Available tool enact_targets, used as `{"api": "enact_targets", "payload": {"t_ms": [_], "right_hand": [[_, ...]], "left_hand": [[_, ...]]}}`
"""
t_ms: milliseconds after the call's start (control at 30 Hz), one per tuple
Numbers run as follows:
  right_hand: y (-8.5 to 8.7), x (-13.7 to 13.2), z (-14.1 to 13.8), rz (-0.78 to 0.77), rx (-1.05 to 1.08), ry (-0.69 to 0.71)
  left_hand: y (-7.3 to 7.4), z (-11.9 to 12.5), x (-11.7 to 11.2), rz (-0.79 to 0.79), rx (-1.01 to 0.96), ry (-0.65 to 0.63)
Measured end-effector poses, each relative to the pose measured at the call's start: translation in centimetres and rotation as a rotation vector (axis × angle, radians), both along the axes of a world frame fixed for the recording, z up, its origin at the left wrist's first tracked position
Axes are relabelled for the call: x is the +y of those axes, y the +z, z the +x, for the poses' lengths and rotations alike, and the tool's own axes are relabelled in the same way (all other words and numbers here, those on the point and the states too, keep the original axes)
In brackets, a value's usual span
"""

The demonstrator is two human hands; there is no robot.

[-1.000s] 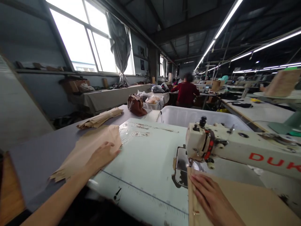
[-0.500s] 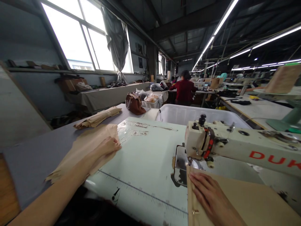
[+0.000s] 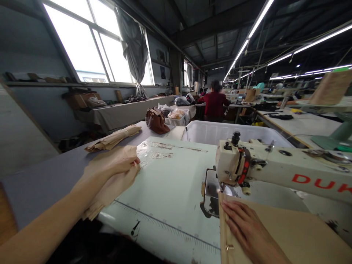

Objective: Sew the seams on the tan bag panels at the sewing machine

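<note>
My left hand (image 3: pixel 125 165) is closed at the right edge of a loose stack of beige fabric pieces (image 3: pixel 103 192), with fingertips curled together on that edge. The stack lies partly on the grey table and partly on the pale green machine bed. Fingers stretched out, my right hand (image 3: pixel 246 223) rests flat on a beige fabric panel (image 3: pixel 297 231). Along the panel's left edge runs a folded strip with a small gold-coloured metal piece (image 3: pixel 229 247), like a zipper slider. The strip's far end reaches the needle area of the sewing machine (image 3: pixel 231 161).
A rolled beige fabric bundle (image 3: pixel 115 137) and a brown leather handbag (image 3: pixel 157 121) lie behind the stack. A white plastic bin (image 3: pixel 228 130) stands beyond the machine bed. A printed ruler (image 3: pixel 165 220) runs along the near edge. A person in dark red (image 3: pixel 216 104) sits farther off.
My left hand has shifted slightly up and left, its fingers now curled on the stack's edge. The stack's near-left corner has swung to the right. My right hand and the panel stay put.
</note>
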State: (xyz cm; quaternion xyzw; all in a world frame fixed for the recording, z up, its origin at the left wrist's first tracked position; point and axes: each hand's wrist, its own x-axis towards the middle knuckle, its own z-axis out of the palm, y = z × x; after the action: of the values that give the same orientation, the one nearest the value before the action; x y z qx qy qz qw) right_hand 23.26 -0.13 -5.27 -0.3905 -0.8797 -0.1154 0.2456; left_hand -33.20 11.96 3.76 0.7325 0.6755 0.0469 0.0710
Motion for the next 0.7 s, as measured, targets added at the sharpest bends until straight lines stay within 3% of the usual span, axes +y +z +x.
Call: {"api": "enact_targets", "payload": {"t_ms": [333, 700], "right_hand": [[0.1, 0.0, 0.0, -0.011, 0.012, -0.001], [0.1, -0.1, 0.1, -0.058, 0.014, -0.016]], "left_hand": [[1.1, -0.1, 2.1, -0.171, 0.076, -0.21], [1.3, 0.4, 0.8, -0.092, 0.13, -0.2]]}}
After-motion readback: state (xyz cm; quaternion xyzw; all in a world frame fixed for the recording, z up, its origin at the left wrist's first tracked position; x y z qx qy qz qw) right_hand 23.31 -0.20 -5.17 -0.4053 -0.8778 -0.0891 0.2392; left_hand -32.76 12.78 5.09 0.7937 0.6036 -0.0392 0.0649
